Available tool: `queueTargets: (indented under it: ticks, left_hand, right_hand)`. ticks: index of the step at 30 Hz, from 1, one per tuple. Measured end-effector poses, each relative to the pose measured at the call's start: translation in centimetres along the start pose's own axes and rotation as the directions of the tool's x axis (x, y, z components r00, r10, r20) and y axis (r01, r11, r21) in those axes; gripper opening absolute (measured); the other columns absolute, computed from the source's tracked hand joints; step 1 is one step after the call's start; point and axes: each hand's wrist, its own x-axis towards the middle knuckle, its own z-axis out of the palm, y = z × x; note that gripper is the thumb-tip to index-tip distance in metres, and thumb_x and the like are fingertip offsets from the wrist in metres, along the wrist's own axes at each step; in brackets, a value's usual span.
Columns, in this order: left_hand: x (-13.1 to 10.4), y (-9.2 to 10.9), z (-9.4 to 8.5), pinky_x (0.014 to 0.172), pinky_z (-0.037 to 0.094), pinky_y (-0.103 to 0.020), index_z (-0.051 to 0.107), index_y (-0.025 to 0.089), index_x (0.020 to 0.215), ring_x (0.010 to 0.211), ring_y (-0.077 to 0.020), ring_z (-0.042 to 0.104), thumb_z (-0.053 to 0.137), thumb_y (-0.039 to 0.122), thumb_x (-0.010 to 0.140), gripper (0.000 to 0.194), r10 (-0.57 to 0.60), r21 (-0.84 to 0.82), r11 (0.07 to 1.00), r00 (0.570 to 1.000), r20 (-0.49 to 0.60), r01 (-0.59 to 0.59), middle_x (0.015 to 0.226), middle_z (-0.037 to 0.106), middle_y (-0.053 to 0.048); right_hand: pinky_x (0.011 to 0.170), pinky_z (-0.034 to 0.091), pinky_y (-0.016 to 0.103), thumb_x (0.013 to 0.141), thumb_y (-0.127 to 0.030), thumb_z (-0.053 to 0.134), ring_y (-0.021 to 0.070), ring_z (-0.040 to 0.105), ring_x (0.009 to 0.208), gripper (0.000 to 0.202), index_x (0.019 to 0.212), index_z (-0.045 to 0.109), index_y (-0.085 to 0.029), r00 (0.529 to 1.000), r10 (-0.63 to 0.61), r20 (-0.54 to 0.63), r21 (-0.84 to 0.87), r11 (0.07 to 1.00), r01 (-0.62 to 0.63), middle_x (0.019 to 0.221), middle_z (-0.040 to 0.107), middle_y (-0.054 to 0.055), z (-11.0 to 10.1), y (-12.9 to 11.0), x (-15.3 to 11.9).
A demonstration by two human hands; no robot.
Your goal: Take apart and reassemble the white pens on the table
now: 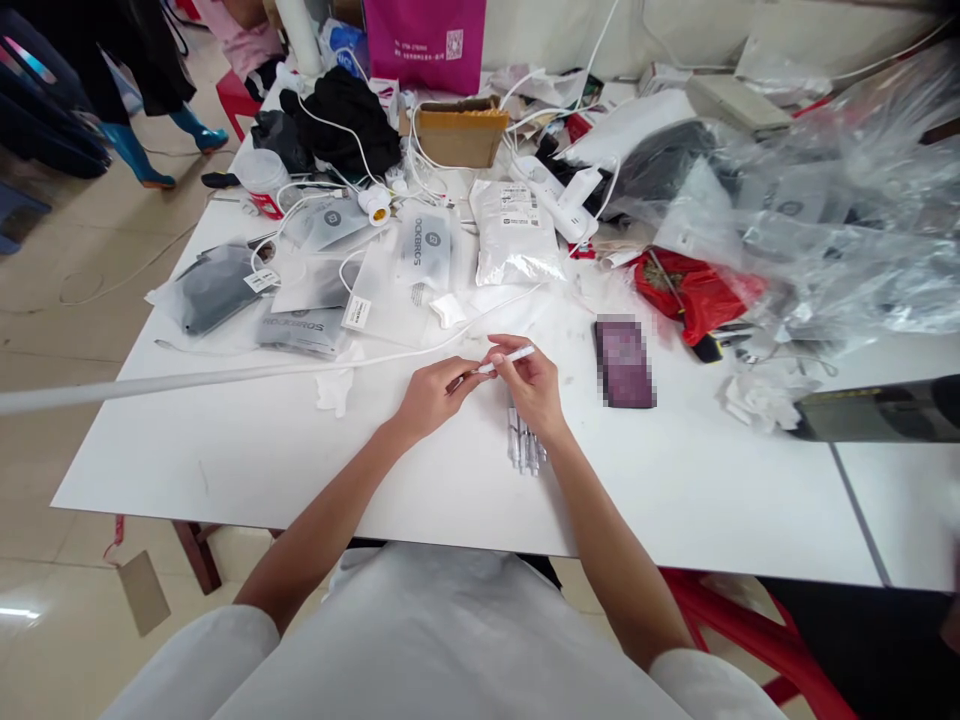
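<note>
Left hand (435, 402) and right hand (531, 388) both pinch slim white stick (519, 354); clear pen-like pieces (523, 452) lie on white table (435, 490) beside right wrist; phone (627, 364) farther right.

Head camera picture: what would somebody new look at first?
Probably the bright magenta bag at the far back of the white table, and the big shiny heap of clear plastic on the right. Then, in the middle, the left hand and right hand hold a slim white stick between their fingers.
</note>
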Motion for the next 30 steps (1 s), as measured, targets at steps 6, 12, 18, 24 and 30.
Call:
queueTargets:
  ticks: [6,12,18,24,30]
  left_hand:
    - [0.0,-0.1,-0.3,0.083,0.056,-0.031,0.072,0.019,0.128,0.089,-0.0184,0.066,0.056,0.034,0.112,0.027,0.088,-0.062,0.994,0.996,0.034,-0.085,0.105,0.075,-0.010]
    - [0.2,-0.7,-0.3,0.101,0.058,-0.040,0.063,0.025,0.149,0.116,-0.0231,0.066,0.045,0.024,0.115,0.039,0.165,-0.076,0.984,0.983,0.075,-0.160,0.123,0.073,-0.012]
    - [0.9,-1.1,-0.7,0.098,0.062,-0.037,0.077,0.021,0.120,0.120,-0.0234,0.071,0.067,0.037,0.107,0.023,0.136,-0.047,0.989,0.985,-0.107,-0.142,0.127,0.074,-0.013]
    - [1.0,-1.6,-1.4,0.086,0.060,-0.034,0.081,0.023,0.114,0.092,-0.0187,0.074,0.070,0.038,0.105,0.021,0.124,-0.016,0.992,0.988,-0.090,-0.126,0.104,0.079,-0.008]
    - [0.9,-1.5,-1.4,0.089,0.059,-0.037,0.082,0.022,0.110,0.089,-0.0196,0.075,0.073,0.040,0.103,0.021,0.135,-0.009,0.991,0.987,-0.091,-0.136,0.101,0.082,-0.008]
  right_hand:
    - [0.078,0.062,0.037,0.087,-0.056,0.086,0.0193,0.075,0.082,0.054,0.126,0.060,-0.029,0.996,-0.023,-0.087,-0.048,0.999,0.019,0.098,0.078,0.002,0.1,0.3,-0.1]
    - [0.085,0.063,0.037,0.094,-0.051,0.080,0.0191,0.075,0.093,0.033,0.110,0.067,-0.027,0.996,-0.058,-0.070,-0.119,0.992,0.050,0.105,0.075,0.003,-0.5,0.5,0.0]
    - [0.092,0.063,0.039,0.094,-0.051,0.081,0.0211,0.074,0.104,0.034,0.112,0.068,-0.026,0.997,-0.081,0.017,-0.127,0.989,0.082,0.111,0.074,0.005,-0.8,0.6,0.0]
    - [0.080,0.058,0.035,0.092,-0.053,0.081,0.0212,0.071,0.093,0.030,0.096,0.075,-0.024,0.999,-0.033,0.031,-0.326,0.944,0.042,0.097,0.076,0.004,-1.4,0.2,0.1]
    - [0.070,0.052,0.034,0.101,-0.054,0.069,0.0194,0.065,0.081,0.032,0.094,0.073,-0.024,0.990,-0.098,0.097,-0.451,0.883,0.131,0.089,0.073,0.004,-1.8,0.6,0.2]
